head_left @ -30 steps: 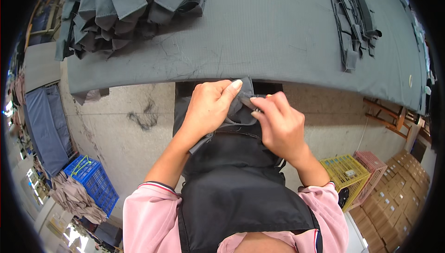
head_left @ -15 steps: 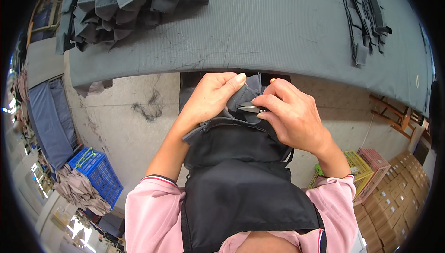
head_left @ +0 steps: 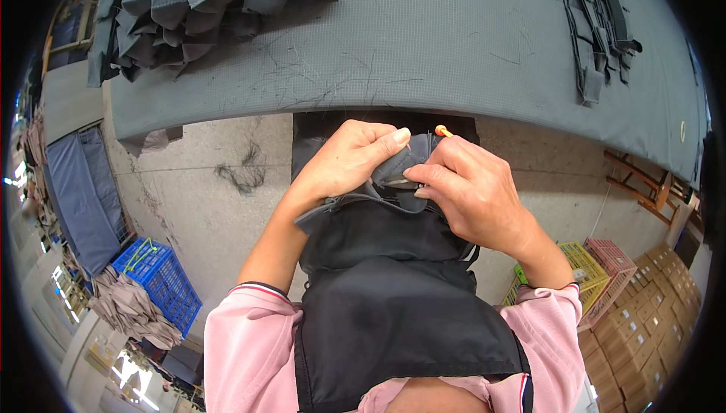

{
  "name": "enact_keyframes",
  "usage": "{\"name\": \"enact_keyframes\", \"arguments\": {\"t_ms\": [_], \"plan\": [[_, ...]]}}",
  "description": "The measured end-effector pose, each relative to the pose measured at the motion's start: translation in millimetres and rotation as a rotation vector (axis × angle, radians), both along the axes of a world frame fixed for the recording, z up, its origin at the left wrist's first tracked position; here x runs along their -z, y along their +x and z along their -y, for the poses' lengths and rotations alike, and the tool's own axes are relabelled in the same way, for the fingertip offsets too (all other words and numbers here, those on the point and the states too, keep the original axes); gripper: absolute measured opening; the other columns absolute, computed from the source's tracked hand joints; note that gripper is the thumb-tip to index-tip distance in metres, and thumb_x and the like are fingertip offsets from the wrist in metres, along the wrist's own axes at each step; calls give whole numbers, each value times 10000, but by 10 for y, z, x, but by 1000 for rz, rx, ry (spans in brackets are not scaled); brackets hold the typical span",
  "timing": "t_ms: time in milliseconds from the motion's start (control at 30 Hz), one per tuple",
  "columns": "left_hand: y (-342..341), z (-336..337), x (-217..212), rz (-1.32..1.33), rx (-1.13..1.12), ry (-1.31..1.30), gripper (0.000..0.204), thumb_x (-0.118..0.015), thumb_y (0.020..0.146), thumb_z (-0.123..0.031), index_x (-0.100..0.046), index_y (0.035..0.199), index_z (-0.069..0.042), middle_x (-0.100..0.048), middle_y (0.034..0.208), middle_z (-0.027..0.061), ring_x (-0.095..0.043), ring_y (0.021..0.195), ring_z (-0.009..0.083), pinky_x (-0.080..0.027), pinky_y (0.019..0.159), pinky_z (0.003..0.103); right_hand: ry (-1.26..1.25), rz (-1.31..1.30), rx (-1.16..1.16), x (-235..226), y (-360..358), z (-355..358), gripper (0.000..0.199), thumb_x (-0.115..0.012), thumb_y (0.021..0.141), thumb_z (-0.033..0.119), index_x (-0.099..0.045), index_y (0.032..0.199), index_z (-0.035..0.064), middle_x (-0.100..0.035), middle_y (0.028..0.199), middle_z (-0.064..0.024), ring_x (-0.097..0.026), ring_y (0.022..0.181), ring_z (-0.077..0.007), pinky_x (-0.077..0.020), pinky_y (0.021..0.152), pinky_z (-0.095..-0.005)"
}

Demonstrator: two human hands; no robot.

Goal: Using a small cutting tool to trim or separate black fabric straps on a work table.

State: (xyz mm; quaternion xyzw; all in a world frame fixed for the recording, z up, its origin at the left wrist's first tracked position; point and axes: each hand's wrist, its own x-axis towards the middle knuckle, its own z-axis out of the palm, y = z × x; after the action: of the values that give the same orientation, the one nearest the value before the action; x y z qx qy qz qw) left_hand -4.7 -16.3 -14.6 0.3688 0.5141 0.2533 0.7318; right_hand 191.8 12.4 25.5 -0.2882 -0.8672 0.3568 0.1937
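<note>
Left hand: the left hand [head_left: 344,163] comes in from the lower left, fingers curled and pressed together, thumb tip pinching the top edge of a small grey fabric piece [head_left: 399,171].

Right hand: the right hand [head_left: 473,190] comes in from the lower right; thumb and forefinger are pressed together on the same grey fabric piece from its right side, the other fingers folded loosely behind.

Held thing: the grey fabric piece sits between the two hands, just beyond the person's chest and short of the near table edge. It seems to join a larger black fabric panel [head_left: 386,231] that hangs down toward the black apron [head_left: 401,337].

Key relation: the pinched edge runs left to right, with its long axis across the body. Both thumbs meet on it from opposite sides, almost touching; neither hand is clearly nearer.

Small detail: an orange tip [head_left: 443,131] pokes up just beyond the right forefinger; what it belongs to cannot be told.

Table: a wide grey felt-covered table [head_left: 454,42] lies far of the hands, strewn with loose threads.

On it: a heap of folded dark grey fabric pieces [head_left: 197,4] far left, and a bundle of dark straps [head_left: 597,27] far right.

Floor: a blue plastic crate [head_left: 159,284] near left; yellow and pink crates [head_left: 597,269] near right.
</note>
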Motion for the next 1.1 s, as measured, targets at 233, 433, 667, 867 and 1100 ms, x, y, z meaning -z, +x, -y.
{"name": "enact_keyframes", "arguments": {"t_ms": [233,433,667,867,1100], "plan": [[35,4,-58,-43,-7,-86,378,-487,960,-374,-644,803,-68,-529,616,-63,-438,523,13,-364,468,179,-117,-52,88,25,70,41,232,-713,656,5,-622,867,41,-505,768,-74,-556,674,-235,-459,570,-332],[-11,17,-67,-125,-3,-51,402,-503,946,-387,-636,825,-28,-543,628,-41,-483,580,43,-406,514,218,-282,-82,303,86,120,58,180,-674,703,-39,-647,874,9,-499,767,-73,-533,648,-188,-437,546,-293],[122,118,-47,-62,-271,156,330,-547,940,-316,-634,940,2,-582,823,18,-557,702,83,-474,650,231,-560,-309,366,176,232,236,446,-726,720,36,-573,1139,47,-436,822,14,-392,676,-77,-368,610,-199],[305,116,-103,63,-439,275,614,-520,737,90,-381,1321,-36,-459,1213,78,-512,1062,157,-424,914,278,-184,-178,428,422,8,241,283,-607,696,-79,-581,963,12,-620,838,-110,-610,634,-224,-476,559,-290],[264,294,42,52,-370,-83,550,-520,751,66,-329,1257,-36,-494,1147,116,-500,1010,128,-436,823,250,-248,-337,495,520,-121,60,116,-621,730,-50,-602,836,-7,-596,707,-98,-579,586,-181,-448,534,-263]]}}
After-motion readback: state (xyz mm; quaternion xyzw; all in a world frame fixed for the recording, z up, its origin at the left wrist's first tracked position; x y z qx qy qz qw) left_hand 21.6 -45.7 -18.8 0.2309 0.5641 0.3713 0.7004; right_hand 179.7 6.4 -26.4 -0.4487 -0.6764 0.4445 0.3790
